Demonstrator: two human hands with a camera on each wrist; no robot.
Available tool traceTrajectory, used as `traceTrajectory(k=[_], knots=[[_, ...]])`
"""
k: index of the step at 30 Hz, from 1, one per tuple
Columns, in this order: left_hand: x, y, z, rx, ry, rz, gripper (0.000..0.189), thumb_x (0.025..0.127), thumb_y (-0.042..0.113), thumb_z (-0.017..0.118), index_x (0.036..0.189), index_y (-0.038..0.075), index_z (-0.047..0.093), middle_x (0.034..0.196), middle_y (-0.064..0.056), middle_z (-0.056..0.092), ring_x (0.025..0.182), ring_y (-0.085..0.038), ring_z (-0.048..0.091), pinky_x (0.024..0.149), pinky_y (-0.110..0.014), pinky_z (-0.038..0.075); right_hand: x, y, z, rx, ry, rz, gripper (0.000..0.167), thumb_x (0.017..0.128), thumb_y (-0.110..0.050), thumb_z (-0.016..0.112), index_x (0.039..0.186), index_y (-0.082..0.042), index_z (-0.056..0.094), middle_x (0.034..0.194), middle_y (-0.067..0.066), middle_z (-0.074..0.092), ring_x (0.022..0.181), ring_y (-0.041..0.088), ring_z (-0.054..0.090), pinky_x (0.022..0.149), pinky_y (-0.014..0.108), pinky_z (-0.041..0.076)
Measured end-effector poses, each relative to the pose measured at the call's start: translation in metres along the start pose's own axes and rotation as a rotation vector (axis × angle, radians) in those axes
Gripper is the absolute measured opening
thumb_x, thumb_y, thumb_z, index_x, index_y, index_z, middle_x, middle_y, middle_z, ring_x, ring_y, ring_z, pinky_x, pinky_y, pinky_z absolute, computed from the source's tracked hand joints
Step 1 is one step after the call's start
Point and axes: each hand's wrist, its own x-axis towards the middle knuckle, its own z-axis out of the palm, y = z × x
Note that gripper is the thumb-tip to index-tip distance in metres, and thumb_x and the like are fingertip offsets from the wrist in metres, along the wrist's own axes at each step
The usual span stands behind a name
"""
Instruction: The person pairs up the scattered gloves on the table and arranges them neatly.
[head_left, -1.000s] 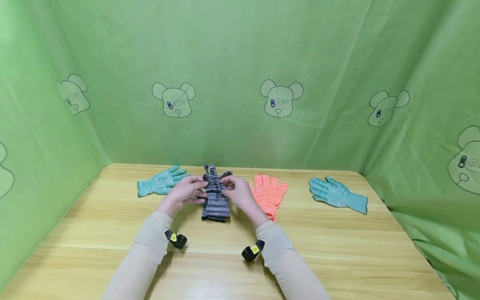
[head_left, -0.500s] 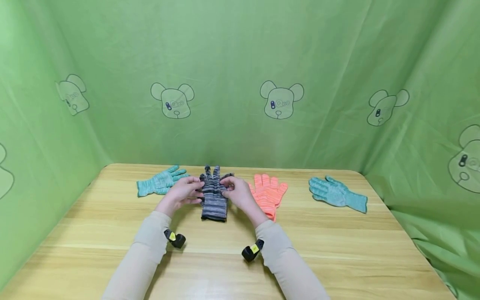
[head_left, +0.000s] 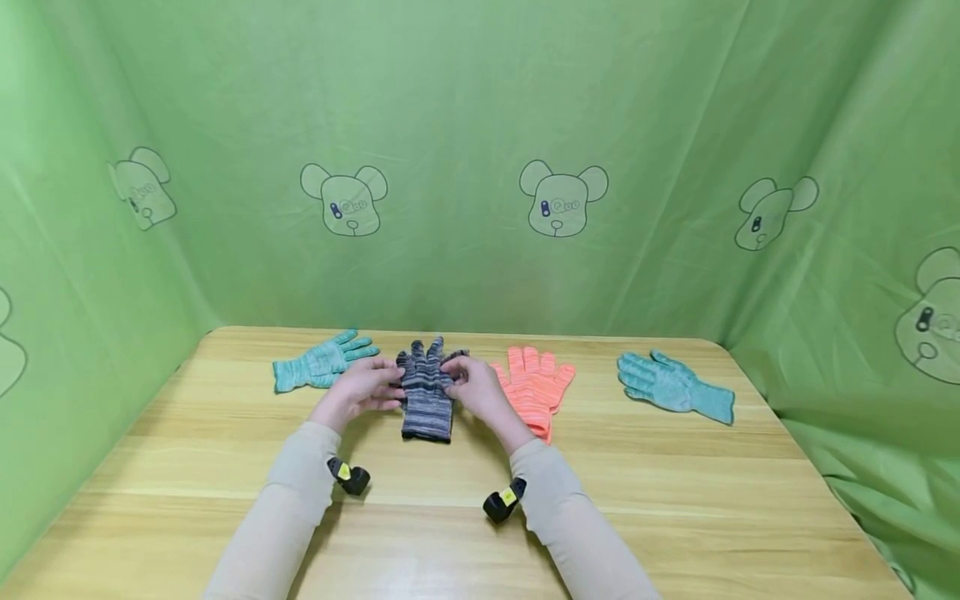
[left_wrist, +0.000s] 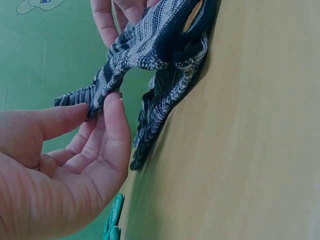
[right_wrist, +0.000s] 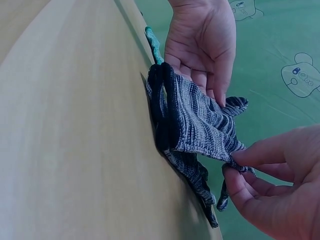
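Observation:
A black-and-grey striped knit glove (head_left: 427,407) is held up at the middle of the table, fingers pointing away from me. My left hand (head_left: 362,390) pinches its left edge between thumb and fingers. On the other side, my right hand (head_left: 482,389) pinches the right edge, as the right wrist view shows. Under it lies a second striped glove (left_wrist: 167,97), lying along the tabletop and mostly covered in the head view. The cuffs of both gloves face me, and a gap shows between the two in the wrist views.
An orange glove pair (head_left: 534,387) lies just right of my right hand. One teal glove (head_left: 318,364) is behind my left hand, another teal glove (head_left: 675,386) farther right. The wooden table (head_left: 645,500) meets a green curtain (head_left: 465,275) at the back.
The upper striped glove has been spread flatter, and its fingers have fanned out and come lower. Both hands keep their pinch; the left has shifted slightly left.

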Motion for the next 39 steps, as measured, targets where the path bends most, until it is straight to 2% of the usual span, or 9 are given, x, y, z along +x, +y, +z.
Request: traceTrajectory(k=[6, 14, 26, 35, 39], knots=[[0.0000, -0.0019, -0.0012, -0.015, -0.008, -0.007, 0.023, 0.099, 0.011, 0.054, 0.118, -0.002, 0.049, 0.092, -0.006, 0.057, 0.076, -0.017, 0.067, 0.077, -0.034, 0.061, 0.0004, 0.0014, 0.0005, -0.011, -0.009, 0.010, 0.033, 0.079, 0.006, 0.070, 0.111, -0.004, 0.069, 0.107, 0.014, 0.067, 0.085, 0.019, 0.061, 0.080, 0.032, 0.055], [0.0001, -0.0044, -0.0003, -0.021, 0.002, -0.022, 0.025, 0.100, 0.007, 0.049, 0.122, -0.006, 0.047, 0.099, -0.011, 0.054, 0.079, -0.020, 0.066, 0.079, -0.035, 0.061, 0.0008, 0.0037, 0.0020, -0.018, -0.040, 0.024, 0.038, 0.078, 0.010, 0.064, 0.113, -0.004, 0.068, 0.114, 0.015, 0.068, 0.090, 0.023, 0.063, 0.085, 0.035, 0.056], [-0.0009, -0.0034, -0.0008, -0.025, 0.002, -0.040, 0.025, 0.101, 0.006, 0.047, 0.122, -0.006, 0.047, 0.099, -0.012, 0.056, 0.079, -0.020, 0.067, 0.079, -0.034, 0.061, 0.0005, 0.0059, 0.0022, -0.035, -0.072, 0.035, 0.035, 0.080, 0.009, 0.066, 0.113, -0.003, 0.068, 0.115, 0.016, 0.067, 0.099, 0.027, 0.064, 0.090, 0.038, 0.055], [0.0007, -0.0045, -0.0029, -0.049, -0.025, -0.012, 0.030, 0.098, 0.003, 0.049, 0.127, -0.005, 0.042, 0.100, -0.012, 0.058, 0.078, -0.020, 0.068, 0.080, -0.036, 0.061, -0.0005, 0.0072, -0.0008, -0.022, -0.127, 0.081, 0.034, 0.082, 0.006, 0.066, 0.114, -0.005, 0.070, 0.115, 0.015, 0.066, 0.093, 0.022, 0.062, 0.082, 0.032, 0.055], [0.0005, -0.0042, -0.0038, -0.031, -0.045, 0.005, 0.033, 0.098, 0.003, 0.049, 0.129, -0.004, 0.040, 0.105, -0.013, 0.058, 0.079, -0.020, 0.068, 0.082, -0.037, 0.061, -0.0013, 0.0084, -0.0046, 0.005, -0.151, 0.094, 0.034, 0.083, 0.004, 0.066, 0.116, -0.004, 0.068, 0.116, 0.015, 0.065, 0.090, 0.021, 0.063, 0.078, 0.031, 0.057]])
